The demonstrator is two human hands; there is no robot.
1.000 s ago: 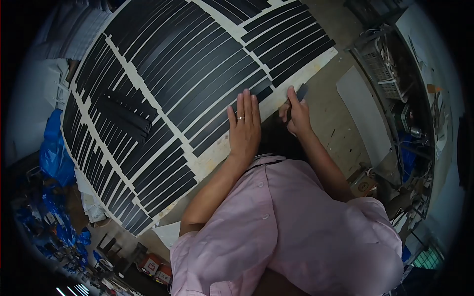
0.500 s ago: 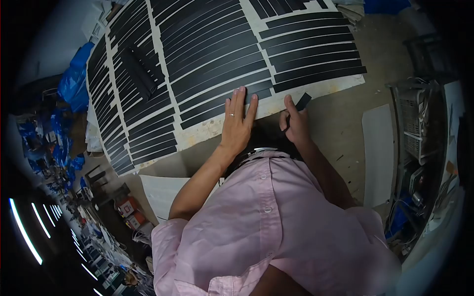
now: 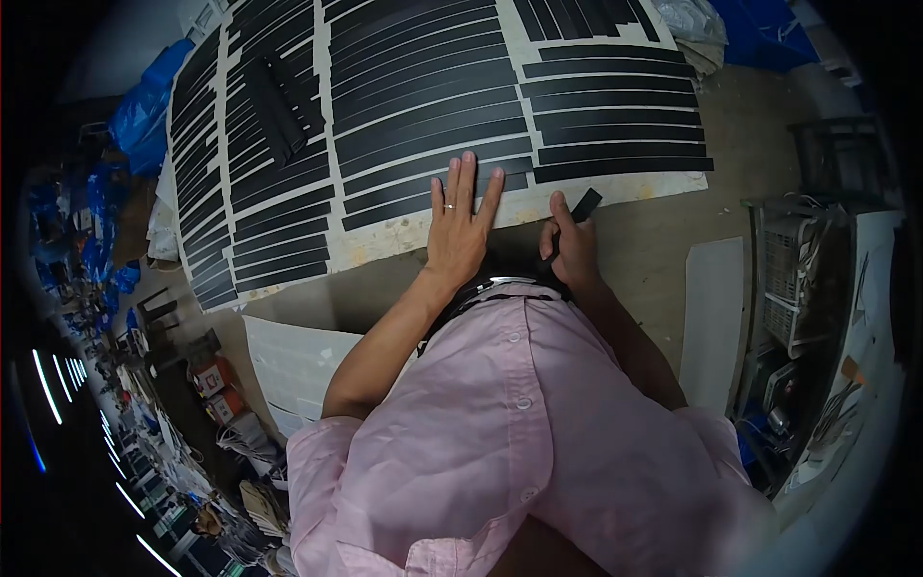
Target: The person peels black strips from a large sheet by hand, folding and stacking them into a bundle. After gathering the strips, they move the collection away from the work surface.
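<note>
My left hand (image 3: 456, 236) lies flat with fingers spread near the front edge of a pale board (image 3: 380, 245). Its fingertips rest on the lowest black strips (image 3: 394, 200) of the middle column. A ring shows on one finger. Just past the board's edge, my right hand (image 3: 574, 252) is closed around a short black strip (image 3: 586, 205), whose end sticks out beyond the thumb. The rest of that strip is mostly hidden by the fingers. Rows of long black strips (image 3: 620, 101) cover the board in several columns.
A loose stack of black strips (image 3: 274, 108) lies across the left columns. Blue plastic bags (image 3: 149, 115) stand at the left. To the right are a pale panel (image 3: 713, 317) and a rack with crates (image 3: 793, 274). Another white sheet (image 3: 298, 361) lies below the board's left part.
The view has shifted slightly, so the board appears turned a little. My left hand stays flat on the strips, and my right hand still grips the short strip.
</note>
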